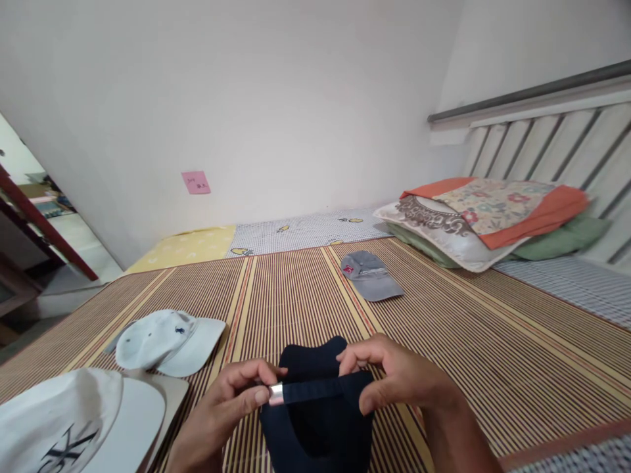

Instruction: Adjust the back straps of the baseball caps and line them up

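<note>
A dark navy cap [315, 433] is held low in front of me, its back strap and opening facing me. My left hand [231, 401] pinches the strap's silver metal buckle [276, 394] between thumb and fingers. At the cap's right side, my right hand [394, 374] grips the edge where the strap [315, 391] meets the fabric, thumb toward me and fingers behind. Beyond the left hand lies a white cap [158, 341] with a small dark emblem. Nearer, at lower left, sits a larger white cap [73, 420] with black letters, over another pale brim.
A striped bamboo mat [290, 302] covers the bed. Farther back lies a grey cap [369, 274] with a red mark. Stacked pillows [513, 203] rest at right beside a slatted headboard [557, 144]. A pink note [196, 182] is stuck on the wall.
</note>
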